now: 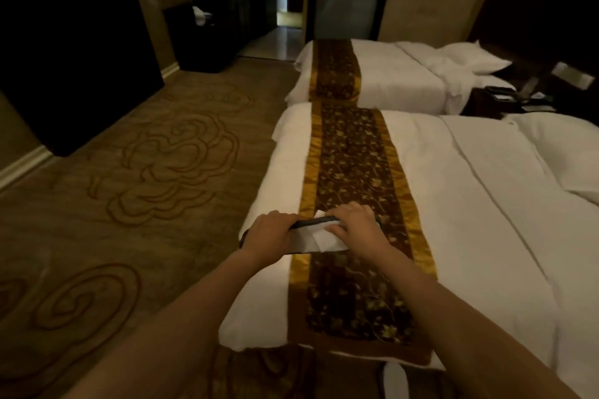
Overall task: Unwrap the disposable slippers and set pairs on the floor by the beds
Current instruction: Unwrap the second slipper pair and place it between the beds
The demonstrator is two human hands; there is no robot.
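Both my hands hold a flat pack of disposable slippers (316,241) above the foot of the near bed (470,204). The pack is white with a dark edge and a band of white paper around its middle. My left hand (269,233) grips its left end. My right hand (353,223) lies over its right part, fingers on the paper band. Another white slipper or wrapper piece (393,379) lies on the carpet at the near corner of the bed, partly cut off by the frame.
A brown and gold runner (353,172) crosses the near bed. A second made bed (389,81) stands beyond it, a dark nightstand (499,100) between them. Patterned carpet (146,172) spreads to the left, with dark cabinets (74,58) along the wall.
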